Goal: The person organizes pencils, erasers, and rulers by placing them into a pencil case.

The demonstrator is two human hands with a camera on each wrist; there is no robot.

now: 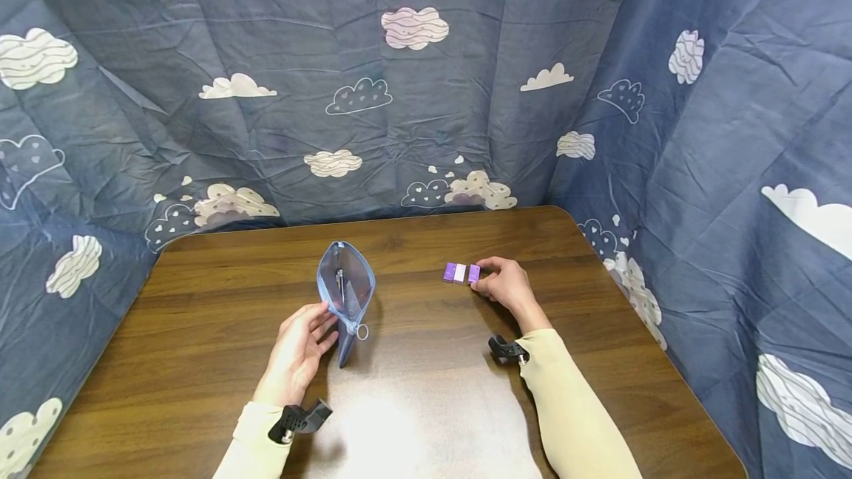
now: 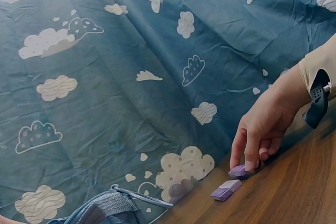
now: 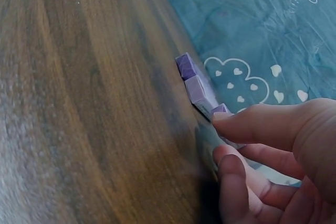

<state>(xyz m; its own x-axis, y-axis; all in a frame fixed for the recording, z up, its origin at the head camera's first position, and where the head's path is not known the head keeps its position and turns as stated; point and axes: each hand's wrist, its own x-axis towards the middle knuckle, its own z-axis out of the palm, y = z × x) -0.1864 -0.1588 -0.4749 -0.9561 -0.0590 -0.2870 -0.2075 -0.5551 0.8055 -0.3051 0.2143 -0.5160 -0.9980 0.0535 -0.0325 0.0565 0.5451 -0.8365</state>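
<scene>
A blue zip pencil pouch (image 1: 360, 316) stands with its mouth spread; a pen (image 1: 342, 283) shows inside. My left hand (image 1: 297, 350) grips its near left edge, thumb at the rim, fingers against the side. Low in the left wrist view is the pouch's mesh top (image 2: 113, 208). To the right, my right hand (image 1: 504, 283) pinches a small purple block (image 1: 474, 273) between thumb and fingertips, at the tabletop. Just left of it lies a purple-and-white block (image 1: 455, 273), very near the pinched one. In the right wrist view my right fingers partly hide the pinched block (image 3: 220, 109).
The brown wooden table (image 1: 413, 361) has a bright glare on its near part. Behind it and at both sides hangs a blue curtain (image 1: 452, 117) with cloud prints. Both wrists wear black camera mounts (image 1: 508, 350) over pale yellow sleeves.
</scene>
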